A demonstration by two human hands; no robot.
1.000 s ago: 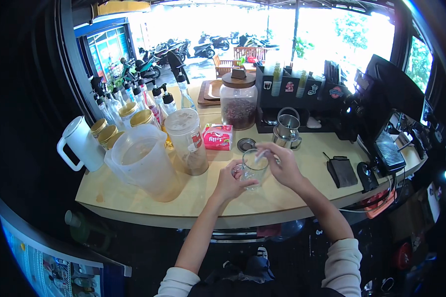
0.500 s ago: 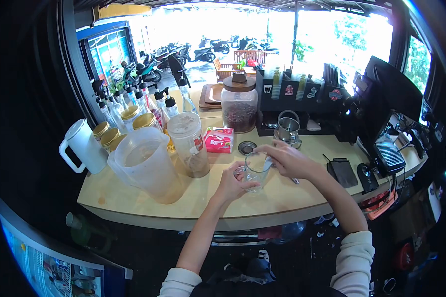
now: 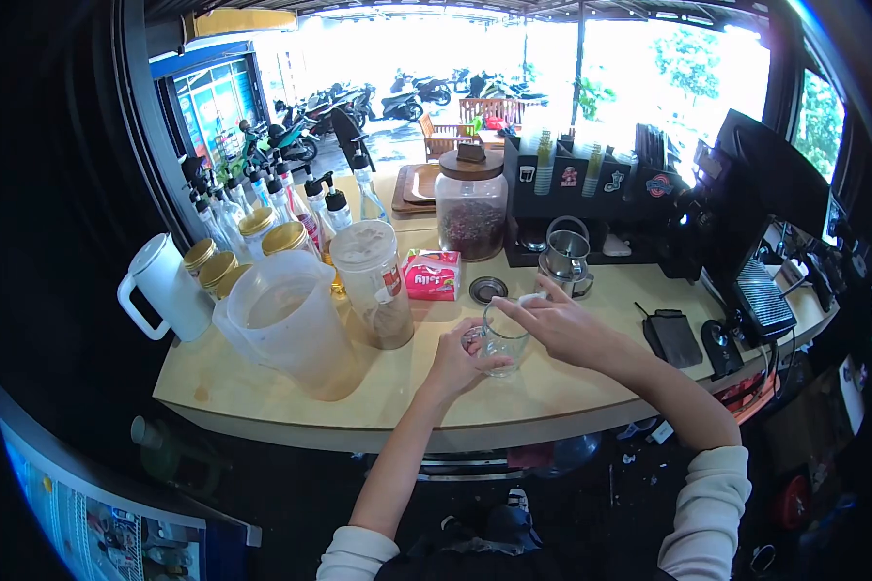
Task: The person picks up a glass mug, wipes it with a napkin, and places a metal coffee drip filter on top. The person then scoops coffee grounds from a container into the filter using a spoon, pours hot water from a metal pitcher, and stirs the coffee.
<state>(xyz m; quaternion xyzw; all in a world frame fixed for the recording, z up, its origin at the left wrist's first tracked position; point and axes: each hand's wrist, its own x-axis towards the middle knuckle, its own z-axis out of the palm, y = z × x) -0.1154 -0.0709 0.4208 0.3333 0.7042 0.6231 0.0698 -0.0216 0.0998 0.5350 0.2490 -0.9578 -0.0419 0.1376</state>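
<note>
A clear glass mug [image 3: 505, 346] stands upright at the counter's front. My left hand [image 3: 452, 360] is closed round its handle side, with the thumb along the lower glass. Over the mug's rim, my right hand [image 3: 559, 322] pinches a small white piece that looks like tissue [image 3: 530, 299]; the fingers partly cover it. Just behind the mug lies a round metal lid [image 3: 488, 290]. A pink tissue pack [image 3: 432, 276] sits farther left, and a metal drip filter [image 3: 565, 254] stands beyond my right hand.
On the left of the wooden counter [image 3: 426, 397] stand a large plastic pitcher [image 3: 295, 324], a lidded clear canister [image 3: 373, 290], a white jug [image 3: 168, 288] and several pump bottles. A dark pouch [image 3: 671, 337] lies to the right. A big glass jar [image 3: 471, 208] stands behind.
My right hand has shifted from the mug's right side up over its rim, bringing the white piece along. My left hand keeps its hold on the mug.
</note>
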